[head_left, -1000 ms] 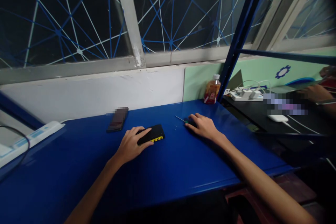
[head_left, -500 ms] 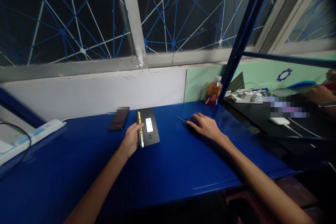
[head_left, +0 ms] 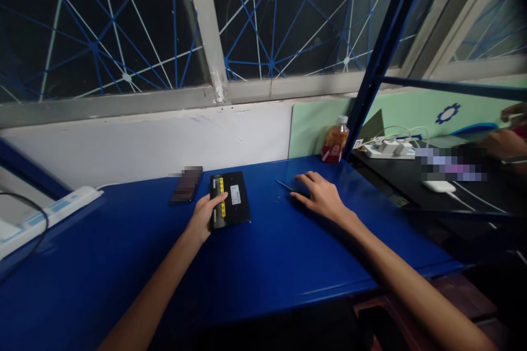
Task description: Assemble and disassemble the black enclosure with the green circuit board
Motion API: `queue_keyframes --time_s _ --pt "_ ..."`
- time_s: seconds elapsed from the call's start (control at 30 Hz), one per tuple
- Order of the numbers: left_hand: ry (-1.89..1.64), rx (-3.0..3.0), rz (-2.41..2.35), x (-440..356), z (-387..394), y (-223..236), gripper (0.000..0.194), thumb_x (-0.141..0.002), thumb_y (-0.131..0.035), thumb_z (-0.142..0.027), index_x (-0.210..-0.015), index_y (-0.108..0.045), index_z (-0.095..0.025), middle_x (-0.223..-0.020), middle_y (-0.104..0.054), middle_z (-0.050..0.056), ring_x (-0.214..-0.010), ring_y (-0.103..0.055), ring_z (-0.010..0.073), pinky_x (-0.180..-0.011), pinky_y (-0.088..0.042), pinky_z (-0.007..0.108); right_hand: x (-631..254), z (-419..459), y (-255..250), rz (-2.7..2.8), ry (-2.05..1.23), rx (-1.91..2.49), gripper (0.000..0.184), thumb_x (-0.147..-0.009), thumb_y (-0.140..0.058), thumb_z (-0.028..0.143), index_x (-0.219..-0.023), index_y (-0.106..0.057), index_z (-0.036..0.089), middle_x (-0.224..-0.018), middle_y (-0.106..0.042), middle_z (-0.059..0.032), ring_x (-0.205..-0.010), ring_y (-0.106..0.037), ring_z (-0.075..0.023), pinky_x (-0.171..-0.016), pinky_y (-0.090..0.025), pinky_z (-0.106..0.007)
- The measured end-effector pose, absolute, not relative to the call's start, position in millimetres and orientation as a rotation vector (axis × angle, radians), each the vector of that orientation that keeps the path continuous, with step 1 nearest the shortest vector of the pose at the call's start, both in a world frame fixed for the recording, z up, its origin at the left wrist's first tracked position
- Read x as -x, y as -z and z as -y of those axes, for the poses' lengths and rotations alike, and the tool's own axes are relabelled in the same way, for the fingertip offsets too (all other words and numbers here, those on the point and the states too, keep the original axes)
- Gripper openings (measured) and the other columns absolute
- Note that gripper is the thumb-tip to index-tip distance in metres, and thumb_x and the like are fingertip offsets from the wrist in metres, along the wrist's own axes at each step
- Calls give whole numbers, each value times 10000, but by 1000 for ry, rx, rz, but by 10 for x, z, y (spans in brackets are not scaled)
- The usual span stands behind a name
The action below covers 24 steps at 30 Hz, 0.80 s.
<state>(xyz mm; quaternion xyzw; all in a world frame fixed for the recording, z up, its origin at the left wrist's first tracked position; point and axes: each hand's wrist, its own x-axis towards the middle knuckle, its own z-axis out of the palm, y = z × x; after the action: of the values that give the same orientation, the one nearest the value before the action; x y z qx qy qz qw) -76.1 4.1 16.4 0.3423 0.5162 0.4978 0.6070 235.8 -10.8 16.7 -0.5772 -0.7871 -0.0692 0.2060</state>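
Tilted further than half a second ago, the box [head_left: 239,211] now shows more of its yellow port strip [head_left: 223,207], and the right hand [head_left: 321,196] has spread its thumb and forefinger wider. The left hand [head_left: 201,215] is clamped on the box's left edge — thumb across the port strip, the other fingers mostly hidden behind. A pale label [head_left: 235,194] shows on the dark face beside the thumb tip. The box is on the left side of the blue table [head_left: 267,274], between the phone [head_left: 187,186] and the screwdriver [head_left: 283,184]; whether its underside touches the table cannot be told.

The right hand has its fingers apart, low over the table at the screwdriver's handle end; contact with the handle cannot be made out. The thin shaft points to the far left, and a few tiny bits [head_left: 277,198] lie just on its near side.

At the far right corner stands a clear bottle [head_left: 335,140], upright and capped, with orange-brown drink inside and a red label. One power strip [head_left: 53,213] lies at the left. On the black table [head_left: 395,178] at the right, another strip holds white plugs [head_left: 395,147] — a white charger [head_left: 439,186] lies nearer, and another person's hand [head_left: 505,145] shows beyond.
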Motion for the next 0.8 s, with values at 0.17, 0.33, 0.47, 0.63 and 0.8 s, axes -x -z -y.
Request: queue_keyframes --time_s 0.17,0.33,0.47,0.63,0.8 --pt "-1009 -855 -1119 737 -11 -157 331 -723 -736 -208 -1027 -657 -105 -854 -743 109 -664 -709 202 -603 -574 281 -2075 239 -239 2339 302 1209 371 -930 -477 295 -1285 -485 187 -1224 -536 -154 -1119 -484 -276 -819 -495 -399" --pt "-915 -922 -996 696 43 -173 406 -736 -737 -231 -1111 -636 -110 -921 -735 116 -742 -707 202 -665 -553 264 -1674 302 -282 2465 558 771 336 -946 -423 119 -1271 -503 152 -1279 -539 -179 -1255 -415 -298 -881 -492 -429" --pt "-874 -927 -921 663 62 -159 302 -766 -697 -251 -1023 -663 -95 -847 -726 104 -714 -691 186 -636 -523 240 -1547 273 -225 2464 677 608 277 -953 -412 94 -1175 -574 130 -1153 -634 -128 -1187 -504 -261 -881 -508 -395" --pt "-908 -1108 -1151 672 18 -85 331 -773 -655 -373 -937 -691 -88 -767 -722 93 -641 -667 201 -579 -494 265 -1561 245 -64 2431 686 570 274 -947 -427 91 -1170 -587 105 -1112 -666 -131 -1108 -574 -252 -811 -543 -367" --pt "-796 -1728 -1568 752 -49 -34 315 -814 -583 -415 -963 -732 -180 -847 -733 56 -787 -670 237 -641 -461 272 -1489 237 37 2468 672 547 269 -948 -419 88 -1145 -602 86 -1076 -678 -145 -1044 -608 -243 -782 -553 -362"
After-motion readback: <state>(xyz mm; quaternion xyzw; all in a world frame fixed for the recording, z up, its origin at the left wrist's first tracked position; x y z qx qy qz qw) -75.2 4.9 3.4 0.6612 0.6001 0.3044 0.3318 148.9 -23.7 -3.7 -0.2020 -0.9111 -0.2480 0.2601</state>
